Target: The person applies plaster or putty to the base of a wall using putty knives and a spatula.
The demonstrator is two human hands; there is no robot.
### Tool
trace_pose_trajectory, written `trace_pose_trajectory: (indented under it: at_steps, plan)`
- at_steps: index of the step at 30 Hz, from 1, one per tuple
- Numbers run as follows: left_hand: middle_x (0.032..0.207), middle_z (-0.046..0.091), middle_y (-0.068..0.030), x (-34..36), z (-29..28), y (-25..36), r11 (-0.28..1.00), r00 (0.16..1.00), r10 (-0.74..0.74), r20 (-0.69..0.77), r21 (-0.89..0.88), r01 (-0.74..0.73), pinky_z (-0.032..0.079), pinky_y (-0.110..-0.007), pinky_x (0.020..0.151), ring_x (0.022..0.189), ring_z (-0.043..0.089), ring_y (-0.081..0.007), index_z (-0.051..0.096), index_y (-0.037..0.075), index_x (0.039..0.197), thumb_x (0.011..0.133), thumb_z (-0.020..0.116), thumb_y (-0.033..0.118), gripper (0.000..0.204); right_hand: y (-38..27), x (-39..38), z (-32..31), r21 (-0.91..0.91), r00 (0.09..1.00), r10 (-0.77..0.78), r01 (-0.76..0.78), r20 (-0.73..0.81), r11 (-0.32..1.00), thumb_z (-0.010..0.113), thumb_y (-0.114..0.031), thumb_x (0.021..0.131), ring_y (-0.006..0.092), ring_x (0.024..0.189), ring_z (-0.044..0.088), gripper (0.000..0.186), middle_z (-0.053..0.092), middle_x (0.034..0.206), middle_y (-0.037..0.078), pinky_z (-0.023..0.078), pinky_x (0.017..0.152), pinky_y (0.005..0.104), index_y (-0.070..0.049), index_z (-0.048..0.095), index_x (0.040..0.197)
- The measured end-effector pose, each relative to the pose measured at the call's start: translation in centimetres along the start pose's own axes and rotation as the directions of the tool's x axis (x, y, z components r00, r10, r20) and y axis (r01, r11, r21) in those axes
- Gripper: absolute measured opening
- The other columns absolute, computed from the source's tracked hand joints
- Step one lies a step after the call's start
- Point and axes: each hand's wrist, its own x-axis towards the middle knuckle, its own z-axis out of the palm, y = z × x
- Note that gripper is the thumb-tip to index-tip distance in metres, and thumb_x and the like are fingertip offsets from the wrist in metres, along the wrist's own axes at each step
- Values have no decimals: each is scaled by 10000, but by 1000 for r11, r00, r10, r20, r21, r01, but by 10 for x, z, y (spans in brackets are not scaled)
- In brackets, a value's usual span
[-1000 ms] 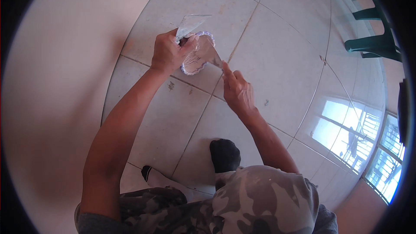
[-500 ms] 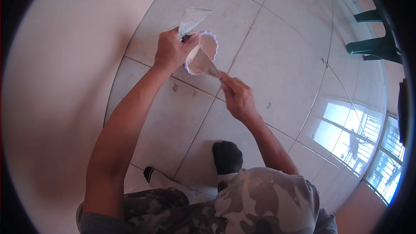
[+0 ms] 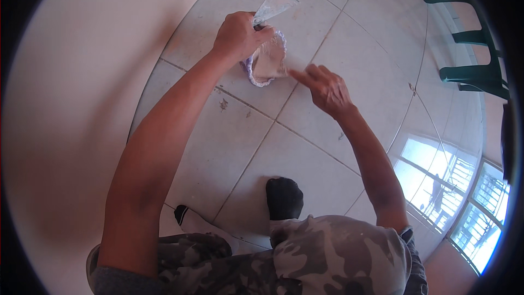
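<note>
Bowl: scalloped bowl (image 3: pixel 249 71), lilac-&-white rim, approx. 12 o'clock in my view, held over the tiled floor (image 3: pixel 311 147); looks tipped a bit, mouth twd 3–4 o'clock. Can't tell if its base touches the tiles.
Paste: pinkish-beige paste (image 3: pixel 268 61) lines the inside, smeared & uneven.
L hand: left hand (image 3: pixel 240 35), at the bowl's 10–11 o'clock. Grip clamped on bowl rim + putty knife (image 3: pixel 277 5) together, thumb over the rim; blade sticks up twd 1 o'clock w/ whitish residue on it.
R hand: right hand (image 3: pixel 328 92), at the bowl's 4 o'clock. Grip closed, fingers curled round a second putty knife (image 3: pixel 281 72), index finger out along it. I only get a pale sliver of blade at the rim; handle's hidden & it's a bit blurry.
Progress: my read, mid-job. Done: paste is in the bowl, both tools in hand, R blade at the paste's edge. Left: a fair amt of paste not used up, AFAICT; can't judge if it's evenly worked, nor how much the R blade carries.
Around: pale wall (image 3: pixel 71 104) at 9 o'clock, green plastic chair (image 3: pixel 474 74) at 2, window (image 3: pixel 480 216) nr 4, dark-socked foot (image 3: pixel 284 198) nr 6.
</note>
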Motion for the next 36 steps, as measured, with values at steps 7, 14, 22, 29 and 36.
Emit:
trace_pose_trajectory:
  at_steps: [7,14,22,29,36]
  plan:
    - [816,719,-179,3,4,6,993,1000,-16,27,114,13,561,-395,746,774,704,-323,724,6,909,822,733,339,344,2,9,-12,-30,992,66,-69,-107,997,590,77,831,153,676,550,521,541,780,33,505,528,320,-208,671,1260]
    - [805,717,-180,-2,2,14,997,999,-36,35,64,34,560,-397,748,767,702,-329,718,-7,896,817,739,354,369,4,-7,-8,17,992,67,-66,-109,998,591,-12,854,168,690,560,488,511,791,28,520,544,335,-246,660,1277]
    - [829,722,-165,3,3,0,988,1000,-6,24,154,2,561,-402,759,767,700,-336,730,32,929,822,718,343,330,-1,-10,-4,27,1000,-19,19,19,999,622,-29,870,152,669,557,482,509,796,16,526,527,333,-269,649,1287]
    - [816,717,-154,1,0,16,988,997,-54,64,151,44,561,-400,752,756,699,-313,735,40,921,819,711,324,303,15,7,-18,-126,994,12,-26,-107,992,648,-77,896,135,571,547,410,470,720,25,478,448,315,-199,650,1287]
    - [780,721,-135,-2,11,6,986,999,35,-11,163,-33,560,-380,739,723,695,-293,735,32,929,811,738,316,308,-26,-27,11,324,970,223,-183,-92,928,650,-74,915,282,515,591,404,616,730,115,486,464,404,-103,595,1314]
